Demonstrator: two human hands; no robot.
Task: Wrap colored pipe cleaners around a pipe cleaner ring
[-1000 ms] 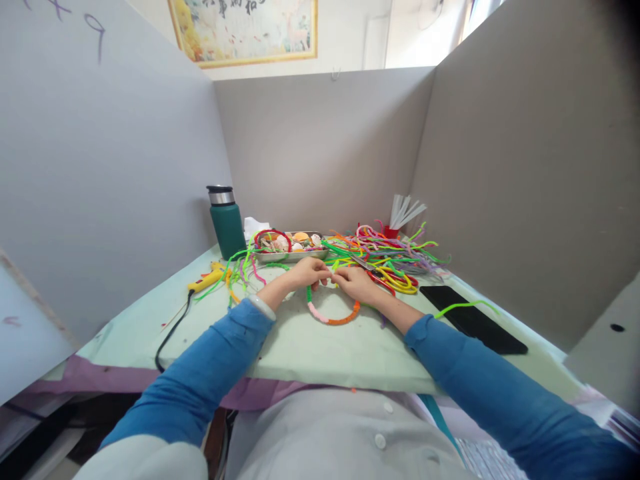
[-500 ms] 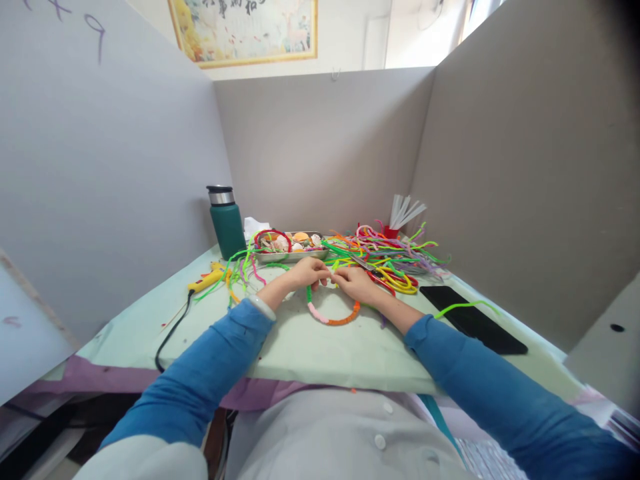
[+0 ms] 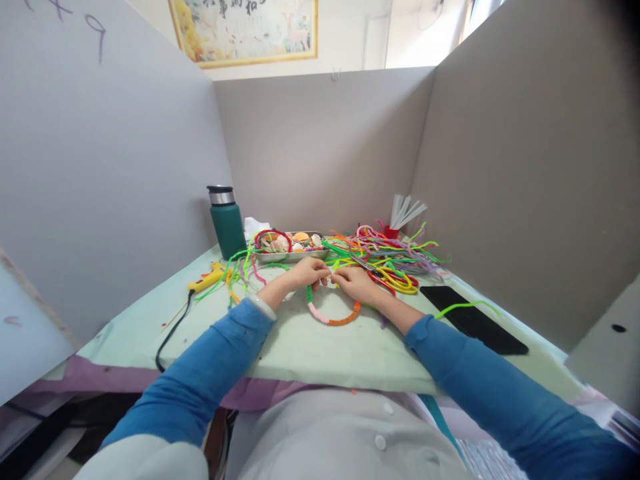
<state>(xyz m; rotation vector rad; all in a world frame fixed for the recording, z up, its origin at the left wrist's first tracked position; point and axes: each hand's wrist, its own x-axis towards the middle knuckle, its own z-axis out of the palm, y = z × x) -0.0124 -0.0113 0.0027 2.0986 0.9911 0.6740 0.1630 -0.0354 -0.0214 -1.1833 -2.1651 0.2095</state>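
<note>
A ring wrapped in pipe cleaners (image 3: 343, 322), with green, pink and orange stretches, lies toward me on the table below my hands. My left hand (image 3: 309, 272) is closed in a pinch at the ring's far side, above its green part. Facing it, almost fingertip to fingertip, my right hand (image 3: 354, 281) is closed too. A short yellow-green pipe cleaner end (image 3: 335, 265) sticks up between the fingertips. Fingers cover the far part of the ring, so the exact grip is hard to see.
Behind my hands are a metal tray (image 3: 295, 255) of shells, a heap of pipe cleaners (image 3: 400, 250) and scissors (image 3: 364, 265). A green bottle (image 3: 227, 227) and yellow glue gun (image 3: 207, 280) stand left. On the right lies a black phone-like slab (image 3: 473, 320). Grey partitions (image 3: 325, 147) enclose the table.
</note>
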